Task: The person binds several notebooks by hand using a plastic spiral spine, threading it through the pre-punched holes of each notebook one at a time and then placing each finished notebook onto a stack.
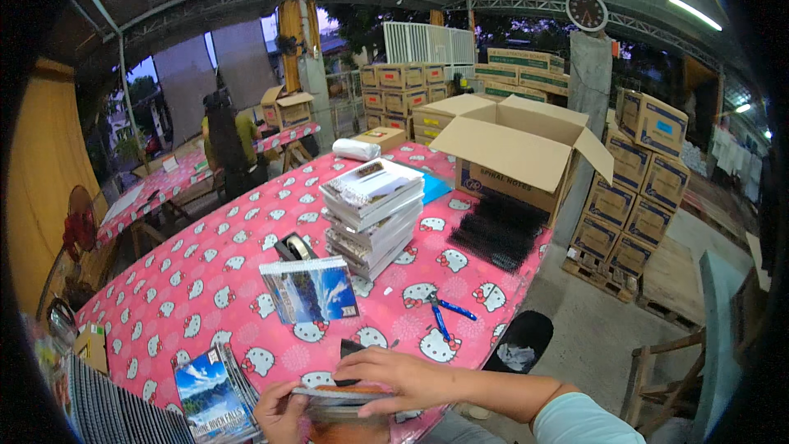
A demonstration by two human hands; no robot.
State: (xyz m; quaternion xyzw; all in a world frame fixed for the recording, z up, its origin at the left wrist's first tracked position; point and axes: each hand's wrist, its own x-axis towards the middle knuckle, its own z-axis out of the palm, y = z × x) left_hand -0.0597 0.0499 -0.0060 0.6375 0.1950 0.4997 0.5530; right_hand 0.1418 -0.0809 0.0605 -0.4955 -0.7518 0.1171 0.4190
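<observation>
Thin orange-and-grey paper booklet (335,399) at near side of pink cat-print tablecloth (234,251), brown cardboard boxes (400,78) stacked beyond; left hand (278,415) pinches its left edge, right hand (403,378) spans it, fingers parted.

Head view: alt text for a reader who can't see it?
A person's left hand holds a booklet, right hand laid across it, at the near side of a pink patterned table. Beyond are blue-handled pliers, stacked notebooks, black spiral coils and an open cardboard box.
</observation>
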